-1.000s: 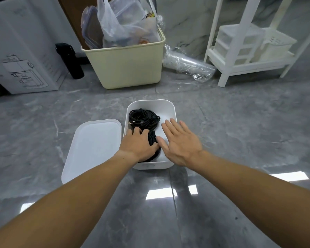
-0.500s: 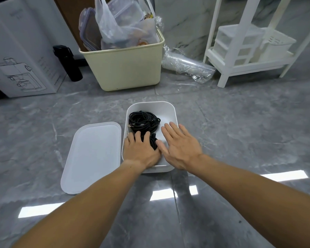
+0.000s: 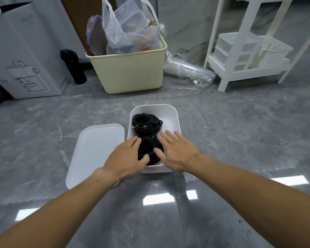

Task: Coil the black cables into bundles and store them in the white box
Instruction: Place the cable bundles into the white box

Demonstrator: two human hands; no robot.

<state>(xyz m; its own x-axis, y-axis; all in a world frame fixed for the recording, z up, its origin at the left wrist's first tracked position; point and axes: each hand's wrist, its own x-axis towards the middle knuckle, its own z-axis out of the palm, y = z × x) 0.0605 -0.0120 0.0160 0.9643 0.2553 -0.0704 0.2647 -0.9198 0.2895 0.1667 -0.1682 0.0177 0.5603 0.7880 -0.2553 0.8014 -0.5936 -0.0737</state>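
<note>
Nearest the camera, two bare forearms reach forward over the glossy grey floor (image 3: 240, 133). The left hand (image 3: 127, 156) lies flat with fingers relaxed and spread, its fingertips resting on the near cable bundle (image 3: 149, 149); the right hand (image 3: 175, 151) is likewise spread wide and flat, its thumb touching the same bundle and its fingers over the right rim of the white box (image 3: 170, 113). Neither hand grips anything. Both bundles sit inside the box: the near one under the hands, the far cable bundle (image 3: 147, 123) coiled in the far half, a plug end showing at its left. Just left of the box lies the white lid (image 3: 95, 149), flat on the floor. The cables look light, soft and springy, so a loose coil will probably try to open unless pressed down; the best hold is likely across the whole ring, pinching several turns together, not a single strand. Storing seems nearly finished, with only settling the coil left. Farther off stand a cream bin (image 3: 129, 72) stuffed with bags, a black bottle (image 3: 73, 67), a cardboard carton (image 3: 25, 54) and a white shelf rack (image 3: 249, 51).
</note>
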